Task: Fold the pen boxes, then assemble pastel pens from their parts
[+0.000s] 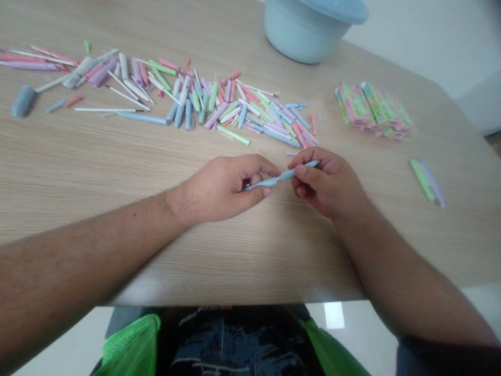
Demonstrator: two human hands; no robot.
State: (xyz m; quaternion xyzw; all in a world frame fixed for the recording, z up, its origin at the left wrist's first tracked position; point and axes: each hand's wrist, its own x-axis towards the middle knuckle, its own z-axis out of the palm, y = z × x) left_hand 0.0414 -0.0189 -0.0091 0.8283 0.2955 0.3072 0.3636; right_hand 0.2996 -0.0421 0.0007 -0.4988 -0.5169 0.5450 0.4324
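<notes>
Left hand [223, 188] fingers pinched one end of blue pen [282, 176], right hand [324, 183] fingers clamped other end, so pen hung level just above worktop [117, 167], front middle; loose pen parts [235, 107] heaped behind, easy reach; two pens [426, 180] parked apart at right, near packs [371, 109]

**No Legible Writing on the Worktable**

Printed marks show on the stack of pink-and-green packs [371, 110] at the table's far right, but they are too small and blurred to read. A pale print on the dark cloth [235, 334] at the lower edge looks like lettering, yet no word can be made out. The blue pen [282, 176] at the centre bears no readable mark.
</notes>
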